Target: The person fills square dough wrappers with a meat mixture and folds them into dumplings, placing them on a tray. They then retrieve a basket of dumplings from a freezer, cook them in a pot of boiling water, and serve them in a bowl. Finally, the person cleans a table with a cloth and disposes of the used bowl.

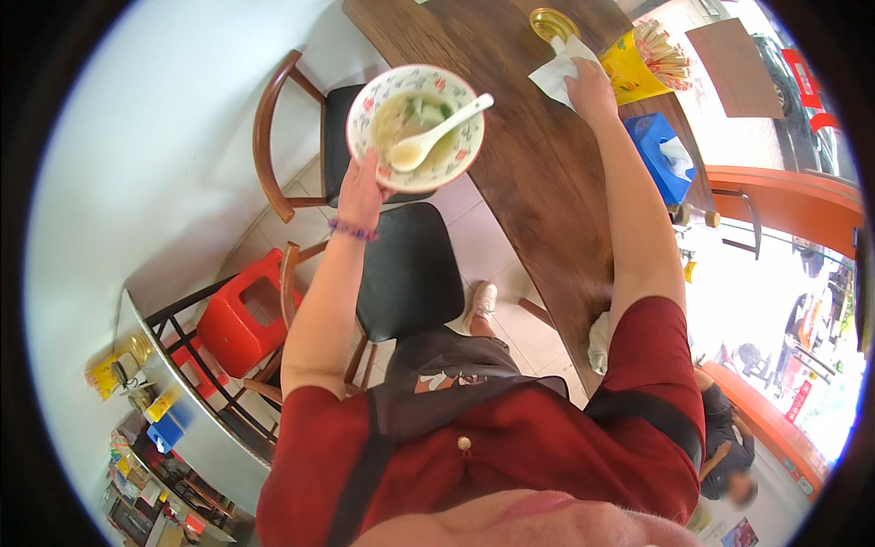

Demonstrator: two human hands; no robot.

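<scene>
My left hand (366,184) holds a patterned bowl (393,85) by its near rim, with the thumb over the edge. Pale broth (393,117) with green bits partly fills it. Across the bowl leans a white soup spoon (437,133), its handle sticking out past the rim. Over the far part of a dark wooden table (533,184), my right hand (593,92) grips a crumpled white tissue (555,72). Just beyond the tissue lies a small gold-coloured dish (547,24). A white tip overlaps its edge; whether it belongs to the tissue is unclear.
Right of that hand stands a yellow box (623,68) of wrapped chopsticks (664,58). Nearer is a blue tissue box (660,154). Black-seated chairs (410,273) stand left of the table, with red plastic stools (239,321) behind. Another person (728,444) is at lower right.
</scene>
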